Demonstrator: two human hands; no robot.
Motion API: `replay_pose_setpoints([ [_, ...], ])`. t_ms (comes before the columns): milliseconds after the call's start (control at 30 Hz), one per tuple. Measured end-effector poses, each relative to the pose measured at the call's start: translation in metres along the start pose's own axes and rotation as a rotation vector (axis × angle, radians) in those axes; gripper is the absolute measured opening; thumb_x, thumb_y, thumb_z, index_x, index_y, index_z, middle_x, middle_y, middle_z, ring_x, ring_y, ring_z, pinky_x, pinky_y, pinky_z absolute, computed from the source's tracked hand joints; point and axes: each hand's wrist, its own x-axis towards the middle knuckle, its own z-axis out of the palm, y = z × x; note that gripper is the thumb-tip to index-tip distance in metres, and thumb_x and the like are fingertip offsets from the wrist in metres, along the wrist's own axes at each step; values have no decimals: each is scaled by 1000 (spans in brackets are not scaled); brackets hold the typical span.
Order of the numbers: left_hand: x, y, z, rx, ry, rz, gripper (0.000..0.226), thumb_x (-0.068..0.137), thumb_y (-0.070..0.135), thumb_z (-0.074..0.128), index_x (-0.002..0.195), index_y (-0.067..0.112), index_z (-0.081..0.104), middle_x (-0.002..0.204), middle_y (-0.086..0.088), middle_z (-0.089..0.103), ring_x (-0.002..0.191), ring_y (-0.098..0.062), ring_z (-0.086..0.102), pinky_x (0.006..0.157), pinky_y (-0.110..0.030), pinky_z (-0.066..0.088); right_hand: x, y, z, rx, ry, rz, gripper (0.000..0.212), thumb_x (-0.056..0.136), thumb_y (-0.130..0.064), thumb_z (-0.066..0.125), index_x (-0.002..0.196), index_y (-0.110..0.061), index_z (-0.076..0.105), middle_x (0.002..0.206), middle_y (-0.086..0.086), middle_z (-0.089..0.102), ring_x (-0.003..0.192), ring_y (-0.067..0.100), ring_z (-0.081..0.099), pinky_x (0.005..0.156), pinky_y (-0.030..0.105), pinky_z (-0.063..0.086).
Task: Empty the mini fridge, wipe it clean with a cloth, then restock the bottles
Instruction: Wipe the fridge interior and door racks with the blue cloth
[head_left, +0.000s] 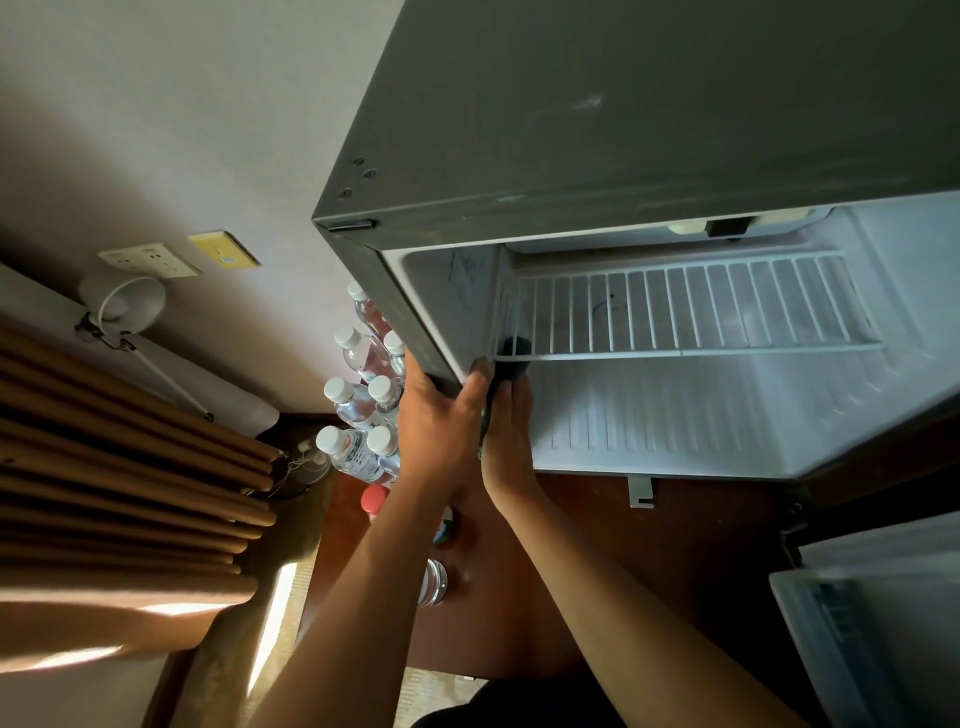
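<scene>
Right hand (506, 431) hides most of the cloth (511, 358).

Grey mini fridge (597, 130), door open, white interior bare except 1 wire shelf (685, 312). Dark cloth (511, 358) at shelf's left front corner. White-capped water bottles (358, 405) clustered just left of fridge.

Wooden surface (675, 571), water bottles (353, 452), fridge (597, 130)
</scene>
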Motion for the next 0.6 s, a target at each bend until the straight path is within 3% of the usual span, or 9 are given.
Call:
replay_pose_setpoints([
  [67, 0, -1, 0, 9, 2, 0, 46, 78, 42, 67, 116, 22, 54, 99, 10, 70, 93, -11, 68, 87, -46, 55, 4, -2, 3, 84, 76, 7, 56, 104, -41, 26, 153, -12, 25, 158, 8, 26, 146, 20, 26, 122, 42, 19],
  [233, -1, 1, -1, 25, -1, 19, 54, 74, 49, 64, 117, 19, 55, 98, 10, 70, 91, -9, 68, 87, -42, 56, 14, 6, -1, 184, 125, 151, 49, 107, -36, 27, 151, -14, 30, 154, 8, 34, 141, 19, 35, 119, 38, 25],
  [300, -2, 2, -1, 26, 7, 15, 59, 71, 53, 63, 119, 19, 55, 96, 13, 69, 90, -7, 67, 86, -38, 56, 22, 15, -5, 224, 97, 244, 59, 104, -50, 29, 151, -15, 31, 152, 7, 38, 137, 18, 38, 115, 32, 29],
  [333, -2, 2, -1, 23, 10, 12, 60, 71, 54, 63, 119, 19, 55, 96, 13, 70, 90, -7, 67, 86, -38, 56, 28, 27, -5, 216, 72, 283, 78, 94, -69, 30, 151, -16, 34, 147, 5, 41, 132, 16, 41, 110, 28, 32],
  [400, -2, 2, 0, 17, 7, 3, 59, 72, 51, 64, 121, 19, 54, 96, 13, 70, 89, -7, 68, 87, -39, 56, 46, 73, -7, 153, 17, 351, 112, 55, -103, 29, 133, -24, 52, 129, -6, 51, 115, 8, 50, 97, 20, 37],
  [433, -2, 3, 0, 18, 3, -3, 57, 74, 49, 65, 121, 19, 54, 95, 13, 69, 89, -6, 67, 87, -39, 56, 49, 87, -7, 147, 3, 381, 110, 43, -107, 28, 118, -31, 54, 115, -13, 52, 102, 2, 52, 89, 17, 38],
  [500, -2, 4, -1, 31, 2, -14, 54, 76, 44, 65, 122, 19, 53, 96, 15, 68, 89, -6, 67, 87, -39, 56, 51, 100, -7, 162, 3, 474, 100, 43, -105, 30, 109, -33, 53, 102, -14, 50, 90, 2, 51, 82, 18, 39],
  [600, -2, 3, -1, 25, 2, -15, 52, 77, 43, 66, 122, 21, 53, 97, 17, 69, 91, -6, 68, 88, -40, 56, 48, 74, -10, 269, 29, 512, 107, 56, -100, 35, 131, -26, 53, 132, -4, 55, 117, 14, 56, 105, 31, 41],
])
